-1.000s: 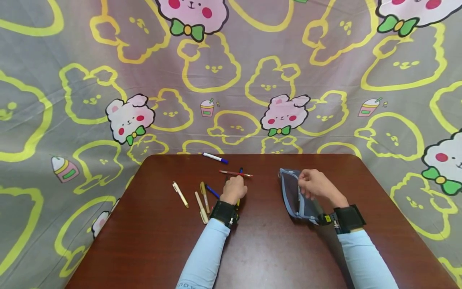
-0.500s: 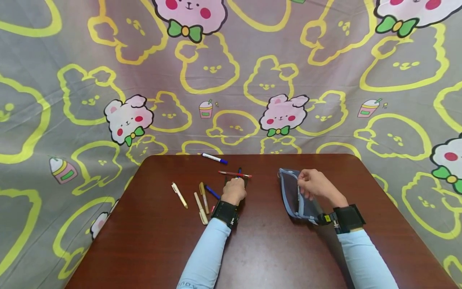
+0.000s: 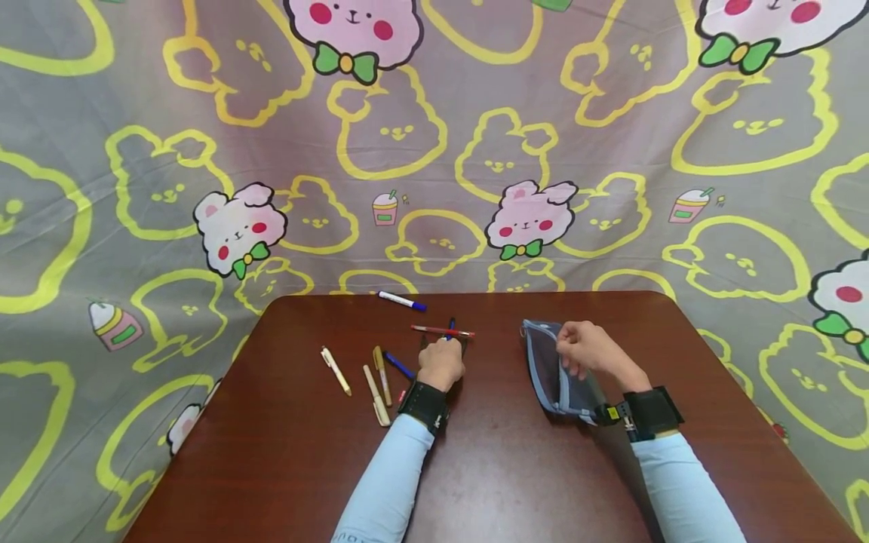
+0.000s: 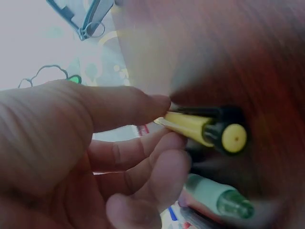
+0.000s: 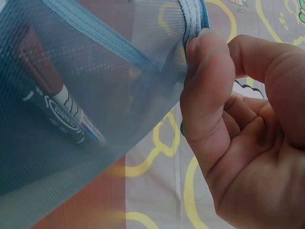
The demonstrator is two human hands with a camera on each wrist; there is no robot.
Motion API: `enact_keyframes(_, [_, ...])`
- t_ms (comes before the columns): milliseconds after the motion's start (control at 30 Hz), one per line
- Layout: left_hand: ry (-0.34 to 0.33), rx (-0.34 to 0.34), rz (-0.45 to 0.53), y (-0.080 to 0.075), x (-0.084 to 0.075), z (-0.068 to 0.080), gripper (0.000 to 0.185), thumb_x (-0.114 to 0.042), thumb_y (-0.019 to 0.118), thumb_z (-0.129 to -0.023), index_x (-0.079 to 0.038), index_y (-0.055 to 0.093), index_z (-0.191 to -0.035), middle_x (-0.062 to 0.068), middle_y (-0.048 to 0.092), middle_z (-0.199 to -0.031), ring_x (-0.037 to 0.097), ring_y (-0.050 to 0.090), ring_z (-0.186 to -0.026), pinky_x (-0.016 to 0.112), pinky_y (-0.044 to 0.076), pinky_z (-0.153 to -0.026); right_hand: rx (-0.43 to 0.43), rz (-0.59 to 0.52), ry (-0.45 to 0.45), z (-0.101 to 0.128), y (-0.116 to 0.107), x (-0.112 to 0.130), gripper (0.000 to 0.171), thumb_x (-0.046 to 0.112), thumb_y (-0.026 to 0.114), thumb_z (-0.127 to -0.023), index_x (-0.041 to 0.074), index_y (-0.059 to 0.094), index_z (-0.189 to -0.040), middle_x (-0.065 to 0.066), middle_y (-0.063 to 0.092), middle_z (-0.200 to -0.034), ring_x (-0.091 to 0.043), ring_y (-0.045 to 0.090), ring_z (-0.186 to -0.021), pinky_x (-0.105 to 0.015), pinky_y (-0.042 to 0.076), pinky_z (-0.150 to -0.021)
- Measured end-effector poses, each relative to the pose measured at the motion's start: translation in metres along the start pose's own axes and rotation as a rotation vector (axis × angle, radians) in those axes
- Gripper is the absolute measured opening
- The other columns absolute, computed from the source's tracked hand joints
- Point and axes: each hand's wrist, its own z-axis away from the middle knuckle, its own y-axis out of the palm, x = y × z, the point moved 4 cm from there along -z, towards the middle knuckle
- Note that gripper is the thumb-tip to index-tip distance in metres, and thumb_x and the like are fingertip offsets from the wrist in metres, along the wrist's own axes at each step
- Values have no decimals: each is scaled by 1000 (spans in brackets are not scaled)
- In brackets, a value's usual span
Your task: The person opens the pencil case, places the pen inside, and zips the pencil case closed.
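Observation:
My left hand point(image 3: 441, 363) lies on the brown table point(image 3: 516, 467) among loose pens, just short of a red pen point(image 3: 441, 329). In the left wrist view its thumb and fingers point(image 4: 143, 107) pinch a yellow pen with a black end point(image 4: 198, 128). A pale green pen point(image 4: 214, 195) lies under the fingers. My right hand point(image 3: 587, 353) pinches the zip edge of a blue mesh pouch point(image 3: 543, 369) and holds it open. Through the mesh point(image 5: 71, 95) a black-and-white marker point(image 5: 62, 114) shows inside, beside my thumb point(image 5: 209, 95).
A white marker with a blue cap point(image 3: 402, 301) lies near the table's far edge. Cream pens point(image 3: 336, 369) point(image 3: 376, 392), a gold pen point(image 3: 382, 369) and a blue pen point(image 3: 400, 365) lie left of my left hand. A cartoon-print cloth point(image 3: 434, 151) hangs behind.
My left hand has closed in a little over the pens by the red pen. The yellow pen end seen at its wrist earlier is hidden now. My right hand still holds the pouch.

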Motion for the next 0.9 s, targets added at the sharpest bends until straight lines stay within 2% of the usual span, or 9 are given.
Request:
enact_keyframes(233, [16, 0, 55, 2, -3, 5, 20, -20, 67, -86, -10, 73, -102, 12, 72, -107, 33, 70, -91, 46, 56, -66, -2, 1, 6, 1, -1, 0, 8, 10, 54, -94, 2, 57, -94, -8, 63, -68, -23, 61, -53, -40, 55, -51])
enact_keyframes(333, [16, 4, 129, -1, 0, 5, 15, -22, 70, -84, -8, 72, -91, 13, 71, -99, 31, 69, -85, 42, 54, -62, 10, -7, 2, 0, -1, 2, 10, 11, 54, -94, 1, 56, -96, -9, 64, -69, -23, 62, -54, -39, 55, -51])
enact_keyframes(400, [25, 39, 210, -4, 0, 5, 15, -23, 69, -84, -8, 69, -79, 12, 70, -87, 28, 70, -74, 38, 52, -56, 11, -8, 8, 0, 0, 2, 10, 11, 54, -94, 1, 56, -96, -8, 64, -69, -23, 62, -54, -40, 55, -52])
enact_keyframes(500, [57, 121, 345, -7, -3, 7, 27, -23, 66, -85, -10, 62, -62, 6, 65, -63, 21, 66, -52, 30, 49, -47, 6, 1, 16, 3, 0, 1, 10, 11, 54, -94, 1, 56, -96, -8, 64, -68, -23, 61, -54, -43, 55, -53])
enact_keyframes(600, [69, 197, 451, -8, -8, 9, 34, -24, 64, -88, -11, 59, -56, 1, 57, -47, 16, 60, -41, 26, 45, -42, 1, 2, 27, 5, 1, 0, 10, 11, 55, -94, 2, 55, -96, -8, 63, -68, -23, 61, -53, -46, 56, -54])
enact_keyframes(733, [86, 201, 505, -7, -13, 7, 38, -26, 64, -89, -13, 60, -54, -3, 54, -44, 14, 53, -37, 25, 41, -40, 0, 2, 15, 4, 3, 2, 10, 12, 54, -94, 2, 55, -95, -8, 63, -67, -24, 61, -53, -47, 56, -54])
enact_keyframes(900, [90, 202, 579, -3, -20, 3, 42, -29, 65, -90, -13, 63, -51, -3, 56, -44, 11, 50, -36, 25, 41, -40, 6, 11, 13, 1, 3, 6, 10, 12, 55, -94, 2, 55, -95, -8, 63, -67, -24, 61, -53, -40, 55, -52])
